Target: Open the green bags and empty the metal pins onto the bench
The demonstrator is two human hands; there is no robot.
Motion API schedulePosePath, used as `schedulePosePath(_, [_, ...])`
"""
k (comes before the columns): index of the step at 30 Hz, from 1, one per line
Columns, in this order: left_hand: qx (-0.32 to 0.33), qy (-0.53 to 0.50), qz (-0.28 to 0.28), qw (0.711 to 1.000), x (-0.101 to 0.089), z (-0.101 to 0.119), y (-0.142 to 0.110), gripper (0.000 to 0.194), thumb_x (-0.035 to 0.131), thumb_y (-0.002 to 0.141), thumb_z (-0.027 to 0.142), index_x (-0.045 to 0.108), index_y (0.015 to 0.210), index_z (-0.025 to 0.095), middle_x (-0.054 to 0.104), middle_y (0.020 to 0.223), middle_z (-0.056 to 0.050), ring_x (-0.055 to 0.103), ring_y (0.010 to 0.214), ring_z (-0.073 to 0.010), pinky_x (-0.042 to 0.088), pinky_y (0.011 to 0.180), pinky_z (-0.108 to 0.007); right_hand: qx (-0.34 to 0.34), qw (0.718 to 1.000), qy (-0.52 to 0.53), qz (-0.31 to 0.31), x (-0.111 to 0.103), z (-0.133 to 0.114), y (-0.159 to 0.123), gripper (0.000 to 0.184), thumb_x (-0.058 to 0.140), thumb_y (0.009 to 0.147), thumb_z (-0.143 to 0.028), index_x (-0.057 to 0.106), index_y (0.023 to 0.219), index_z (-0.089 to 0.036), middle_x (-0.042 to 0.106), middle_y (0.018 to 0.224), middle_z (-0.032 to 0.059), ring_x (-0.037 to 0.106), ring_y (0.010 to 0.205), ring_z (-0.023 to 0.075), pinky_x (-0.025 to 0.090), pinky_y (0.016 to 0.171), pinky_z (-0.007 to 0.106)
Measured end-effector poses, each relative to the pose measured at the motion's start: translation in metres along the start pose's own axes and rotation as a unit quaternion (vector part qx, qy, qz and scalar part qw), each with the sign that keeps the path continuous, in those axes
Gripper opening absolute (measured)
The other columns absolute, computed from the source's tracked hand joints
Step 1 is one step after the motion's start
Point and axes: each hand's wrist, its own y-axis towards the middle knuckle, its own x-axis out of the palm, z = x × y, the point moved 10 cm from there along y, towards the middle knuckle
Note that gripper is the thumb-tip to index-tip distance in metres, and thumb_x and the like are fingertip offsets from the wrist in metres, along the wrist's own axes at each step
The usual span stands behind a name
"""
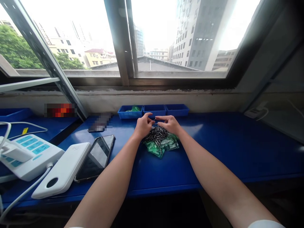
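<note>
Both my hands meet over a pile of small dark metal pins [156, 133] on the blue bench [213, 148]. My left hand [143, 125] and my right hand [169, 123] each pinch toward the other, holding one thin pin [154, 120] between their fingertips. Under and around the pile lie several small green circuit boards [155, 148].
Three blue bins [154, 110] stand behind my hands by the wall; the left one holds green parts. At the left lie a black phone [97, 157], a white power bank [63, 173] and a white power strip [27, 155] with cables. A window frame rises behind.
</note>
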Motion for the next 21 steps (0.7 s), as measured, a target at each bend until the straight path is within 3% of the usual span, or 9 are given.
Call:
schedulePosePath(4, [-0.004, 0.024, 0.004, 1.000, 0.002, -0.011, 0.000, 0.055, 0.061, 0.077, 0.027, 0.044, 0.128, 0.018, 0.068, 0.102, -0.006, 0.062, 0.094, -0.0190, 0.048, 0.084, -0.029, 0.012, 0.999, -0.044, 0.021, -0.010, 0.007, 0.002, 0.045, 0.058, 0.072, -0.027, 0.063, 0.116, -0.020, 0.065, 0.114, 0.0041, 0.061, 0.096, 0.0211, 0.050, 0.081, 0.030])
schedulePosePath(7, [-0.017, 0.087, -0.006, 0.996, 0.006, -0.023, 0.002, 0.039, 0.057, 0.078, 0.027, 0.056, 0.115, 0.016, 0.065, 0.110, -0.009, 0.059, 0.103, -0.0219, 0.045, 0.091, -0.032, 0.060, 0.987, -0.129, 0.069, -0.031, 0.021, 0.005, 0.054, 0.058, 0.071, -0.029, 0.057, 0.124, -0.021, 0.062, 0.117, 0.0065, 0.053, 0.110, 0.0234, 0.043, 0.094, 0.033])
schedulePosePath(10, [-0.034, 0.132, -0.034, 0.990, 0.011, -0.033, 0.004, 0.027, 0.050, 0.081, 0.026, 0.064, 0.102, 0.018, 0.065, 0.108, -0.007, 0.057, 0.104, -0.0224, 0.042, 0.094, -0.032, 0.124, 0.972, -0.186, 0.076, -0.048, 0.038, 0.009, 0.070, 0.058, 0.070, -0.031, 0.041, 0.137, -0.021, 0.056, 0.121, 0.0098, 0.038, 0.124, 0.0280, 0.038, 0.098, 0.037])
schedulePosePath(15, [-0.065, 0.158, -0.065, 0.983, 0.016, -0.043, 0.004, 0.029, 0.044, 0.081, 0.023, 0.066, 0.100, 0.020, 0.065, 0.107, -0.005, 0.057, 0.104, -0.0208, 0.041, 0.093, -0.029, 0.184, 0.942, -0.261, 0.100, -0.071, 0.062, 0.011, 0.083, 0.057, 0.069, -0.033, 0.023, 0.144, -0.022, 0.039, 0.139, 0.0090, 0.032, 0.124, 0.0340, 0.032, 0.100, 0.046])
schedulePosePath(21, [-0.075, 0.189, -0.085, 0.975, 0.020, -0.046, 0.004, 0.031, 0.042, 0.080, 0.025, 0.067, 0.099, 0.023, 0.063, 0.110, -0.005, 0.055, 0.104, -0.0232, 0.040, 0.090, -0.033, 0.200, 0.927, -0.305, 0.084, -0.070, 0.086, 0.013, 0.084, 0.056, 0.069, -0.042, 0.024, 0.144, -0.022, 0.028, 0.148, 0.0034, 0.029, 0.124, 0.0379, 0.032, 0.098, 0.049])
